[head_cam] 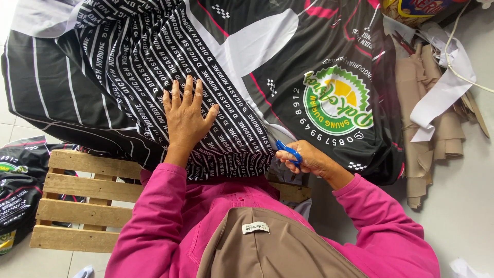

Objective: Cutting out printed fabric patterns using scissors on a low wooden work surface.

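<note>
Scissors [288, 152], blue-handled, sat gripped in my right hand [311, 160] at the near edge of the black printed fabric [216, 62], blades hidden, lying right of my left hand [186, 116], whose fingers pressed flat and spread on the cloth.

The person wears a bright pink long-sleeved top [170, 226] with a taupe headscarf [272, 247] bearing a small white label [256, 227].

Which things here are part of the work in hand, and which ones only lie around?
In use:
- left hand, flat on the black printed fabric
- right hand, holding blue-handled scissors

Lying about:
- wooden pallet
- brown paper pieces
- white paper strips
- another printed fabric piece, at the left edge
</note>
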